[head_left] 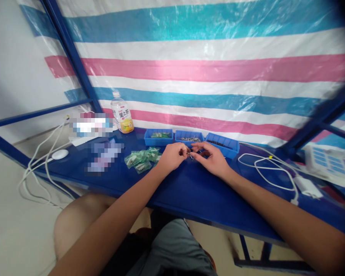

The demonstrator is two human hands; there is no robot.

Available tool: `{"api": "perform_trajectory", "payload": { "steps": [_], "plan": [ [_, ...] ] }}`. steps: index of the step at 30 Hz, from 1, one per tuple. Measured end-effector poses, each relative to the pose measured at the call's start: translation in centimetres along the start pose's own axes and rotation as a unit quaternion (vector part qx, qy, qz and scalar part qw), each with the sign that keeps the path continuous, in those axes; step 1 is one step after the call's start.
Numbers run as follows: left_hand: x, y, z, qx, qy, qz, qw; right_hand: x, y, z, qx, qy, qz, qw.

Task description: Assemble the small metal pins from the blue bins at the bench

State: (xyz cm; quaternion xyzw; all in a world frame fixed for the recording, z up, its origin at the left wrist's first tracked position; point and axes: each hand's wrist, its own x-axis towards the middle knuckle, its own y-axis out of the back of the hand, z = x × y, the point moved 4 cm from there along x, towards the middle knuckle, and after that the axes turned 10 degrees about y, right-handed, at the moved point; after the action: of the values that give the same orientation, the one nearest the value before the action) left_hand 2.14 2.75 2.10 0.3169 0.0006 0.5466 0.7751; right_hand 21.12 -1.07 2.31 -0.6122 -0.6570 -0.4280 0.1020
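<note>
My left hand (172, 156) and my right hand (209, 158) meet over the blue table (195, 188), just in front of three blue bins. Both hands are closed in a pinch on a small metal part (189, 153) between their fingertips; what it is exactly is too small to tell. A pile of small green packets (142, 158) lies just left of my left hand. The left bin (158, 137) holds green pieces, the middle bin (189, 137) holds small metal parts, and the right bin (222, 144) holds dark pieces.
A drink bottle (122, 114) with a yellow label stands at the back left. White cables (271, 170) with a charger lie on the right, more white cables and a round white object (59, 154) on the left. A striped tarp hangs behind.
</note>
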Motion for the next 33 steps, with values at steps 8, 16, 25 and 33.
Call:
{"api": "perform_trajectory", "payload": {
  "steps": [8, 16, 25, 33],
  "plan": [
    [-0.1, 0.1, 0.8, 0.036, 0.014, -0.020, 0.999, -0.1, 0.2, 0.8, 0.014, -0.046, -0.014, 0.999],
    [-0.1, 0.5, 1.4, -0.083, 0.028, 0.027, 0.996, -0.4, -0.5, 1.7, 0.085, -0.062, -0.015, 0.994],
    [-0.1, 0.8, 1.7, -0.060, 0.045, 0.046, 0.996, -0.7, -0.9, 0.8, -0.011, -0.041, -0.073, 0.996],
    [0.1, 0.3, 1.3, 0.001, 0.015, 0.006, 1.000, -0.3, -1.0, 0.8, 0.060, -0.071, -0.081, 0.992]
  ]
}}
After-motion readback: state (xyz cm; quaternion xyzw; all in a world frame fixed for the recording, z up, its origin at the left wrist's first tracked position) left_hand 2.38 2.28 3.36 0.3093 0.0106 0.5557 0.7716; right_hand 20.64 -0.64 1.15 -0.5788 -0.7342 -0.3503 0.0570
